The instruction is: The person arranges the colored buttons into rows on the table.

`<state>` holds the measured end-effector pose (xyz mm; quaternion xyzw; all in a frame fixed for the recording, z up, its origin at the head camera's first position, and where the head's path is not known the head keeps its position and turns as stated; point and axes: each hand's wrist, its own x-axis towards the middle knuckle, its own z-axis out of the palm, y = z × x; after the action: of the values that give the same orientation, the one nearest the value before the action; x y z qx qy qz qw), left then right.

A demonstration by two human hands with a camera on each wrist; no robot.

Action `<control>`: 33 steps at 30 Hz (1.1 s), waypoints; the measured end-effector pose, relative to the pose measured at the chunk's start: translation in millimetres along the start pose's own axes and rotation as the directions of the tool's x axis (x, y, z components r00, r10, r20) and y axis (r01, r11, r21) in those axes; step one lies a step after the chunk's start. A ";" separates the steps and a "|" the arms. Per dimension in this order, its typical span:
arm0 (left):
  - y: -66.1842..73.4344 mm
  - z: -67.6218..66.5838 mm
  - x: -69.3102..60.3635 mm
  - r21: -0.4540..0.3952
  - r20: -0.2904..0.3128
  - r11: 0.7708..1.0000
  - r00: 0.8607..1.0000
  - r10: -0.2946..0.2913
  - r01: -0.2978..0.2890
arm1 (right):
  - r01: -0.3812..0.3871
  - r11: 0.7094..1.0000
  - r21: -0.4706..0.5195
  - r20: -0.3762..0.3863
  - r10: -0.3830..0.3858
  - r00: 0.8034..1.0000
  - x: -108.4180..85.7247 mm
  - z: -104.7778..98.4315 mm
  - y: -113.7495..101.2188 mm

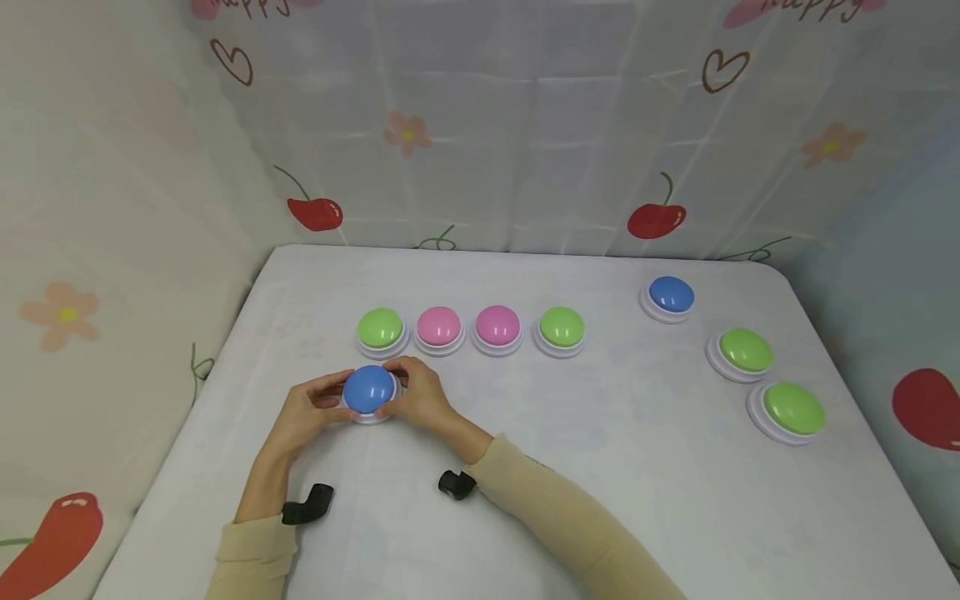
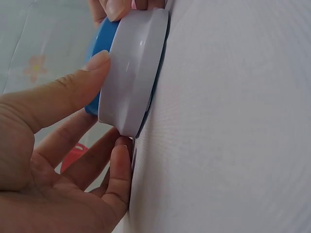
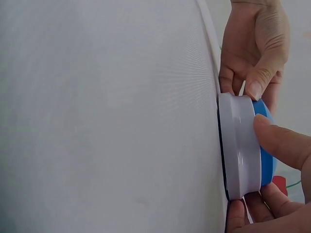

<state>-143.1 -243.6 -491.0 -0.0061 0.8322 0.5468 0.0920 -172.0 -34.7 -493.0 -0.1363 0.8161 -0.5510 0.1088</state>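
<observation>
A blue dome push button [image 1: 368, 389] with a white round base is between my two hands, at or just above the tabletop. My left hand [image 1: 306, 414] grips its left side, thumb at the near edge and fingers around the far side. From the right, my right hand [image 1: 422, 395] pinches the same button between thumb and fingers. In the left wrist view, the left thumb presses the rim of the white base [image 2: 131, 73]. The right wrist view shows the right thumb against the blue dome's edge [image 3: 267, 165]. Part of the far rim is hidden by fingers.
Just beyond stands a row: a green button [image 1: 380, 327], a pink button [image 1: 438, 326], another pink button [image 1: 497, 325] and a green button [image 1: 562, 327]. At the right are a blue button [image 1: 671, 294] and two green ones. Printed curtains enclose the white table [image 1: 600, 483].
</observation>
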 end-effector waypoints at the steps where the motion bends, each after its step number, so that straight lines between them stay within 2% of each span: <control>1: -0.1 0.2 0.0 0.005 0.001 1.000 1.000 -0.002 0.002 | 0.003 1.000 0.000 -0.001 -0.003 1.000 -0.4 0.1 0.2; 11: 1.2 1.0 4.6 0.024 0.013 1.000 1.000 0.019 -0.019 | 0.016 1.000 0.013 -0.018 -0.016 1.000 0.0 -1.2 0.9; 16: 0.8 1.0 2.2 0.094 0.002 0.995 1.000 0.020 -0.021 | 0.026 0.992 -0.126 -0.031 -0.030 0.999 -4.0 1.1 0.2; 19: 3.7 -0.8 -3.9 0.190 -0.034 0.982 0.999 0.018 -0.011 | 0.034 0.984 -0.176 -0.033 -0.040 0.999 -11.0 -0.1 -3.0; 21: 9.0 -1.4 -9.1 0.233 -0.072 0.973 0.997 0.019 -0.002 | 0.017 0.991 -0.135 -0.028 -0.021 0.999 -19.9 -6.2 -5.9; 22: 12.2 -1.0 -11.6 0.244 -0.103 0.970 0.994 0.039 -0.012 | 0.007 0.995 -0.095 -0.022 -0.009 1.000 -26.1 -11.3 -7.0; 24: 18.9 1.5 -15.6 0.243 -0.173 0.968 0.980 0.103 -0.059 | -0.012 1.000 -0.018 -0.006 0.012 1.000 -40.8 -24.9 -7.8; 25: 23.3 4.1 -17.4 0.225 -0.204 0.969 0.968 0.146 -0.099 | -0.019 1.000 0.020 -0.001 0.019 1.000 -49.3 -33.3 -7.4; 27: 34.7 12.4 -21.1 0.175 -0.237 0.960 0.938 0.255 -0.217 | -0.024 0.996 0.082 0.004 0.024 1.000 -67.5 -52.3 -4.1; 28: 40.8 17.8 -22.8 0.143 -0.238 0.947 0.919 0.314 -0.287 | -0.024 0.994 0.107 0.005 0.023 1.000 -77.5 -63.4 -1.7; 31: 60.9 39.1 -29.4 0.035 -0.167 0.896 0.881 0.442 -0.443 | -0.039 0.991 0.127 -0.036 0.044 0.998 -108.3 -98.8 11.8; 33: 72.8 56.3 -33.9 -0.012 -0.074 0.872 0.870 0.487 -0.489 | -0.062 0.990 0.126 -0.097 0.075 0.992 -130.0 -125.2 25.0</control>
<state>-109.7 -166.1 -441.1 0.1837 0.8012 0.5642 -0.0777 -93.5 127.6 -466.5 -0.0730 0.7893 -0.6023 0.0941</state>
